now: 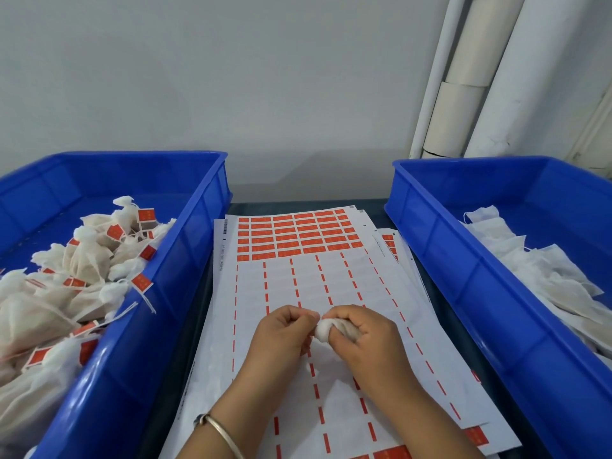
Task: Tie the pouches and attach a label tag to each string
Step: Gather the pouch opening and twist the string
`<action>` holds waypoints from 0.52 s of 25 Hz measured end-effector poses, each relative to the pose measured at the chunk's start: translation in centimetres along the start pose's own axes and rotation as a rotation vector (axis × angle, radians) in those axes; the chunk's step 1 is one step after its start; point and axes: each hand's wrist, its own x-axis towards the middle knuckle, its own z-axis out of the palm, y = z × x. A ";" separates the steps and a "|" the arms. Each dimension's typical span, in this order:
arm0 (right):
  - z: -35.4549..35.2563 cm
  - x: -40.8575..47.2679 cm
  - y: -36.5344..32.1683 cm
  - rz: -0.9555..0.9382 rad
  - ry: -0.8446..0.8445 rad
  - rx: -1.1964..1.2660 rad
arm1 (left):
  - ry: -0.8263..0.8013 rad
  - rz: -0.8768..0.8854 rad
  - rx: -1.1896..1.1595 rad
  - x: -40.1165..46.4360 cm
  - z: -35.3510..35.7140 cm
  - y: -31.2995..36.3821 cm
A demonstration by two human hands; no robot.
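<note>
My right hand [362, 336] grips a small white pouch [323, 329] over the label sheet [298, 293]; most of the pouch is hidden in my fist. My left hand [281, 332] is curled at the pouch's gathered top and pinches it, the string too thin to make out. Rows of red label tags [298, 235] fill the far part of the sheet; the near part is peeled, with only red dashes left. Tied pouches with red tags [82, 260] are heaped in the left blue bin [185, 260]. Flat untied pouches [530, 260] lie in the right blue bin [447, 260].
More label sheets [394, 246] are stacked under the top one on the dark table. A grey wall stands behind, with white pipes [463, 94] at the back right. A bangle [218, 429] sits on my left wrist.
</note>
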 end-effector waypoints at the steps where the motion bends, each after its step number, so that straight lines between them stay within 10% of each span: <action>1: 0.1 0.1 0.1 0.016 -0.006 -0.009 | 0.009 0.011 -0.011 0.0 0.0 0.0; 7: -0.6 0.7 -0.1 0.233 0.036 0.143 | -0.198 0.253 0.114 -0.6 0.2 0.0; 13: -0.4 0.3 -0.6 0.385 -0.168 0.318 | 0.016 0.335 0.138 -0.2 -0.2 0.0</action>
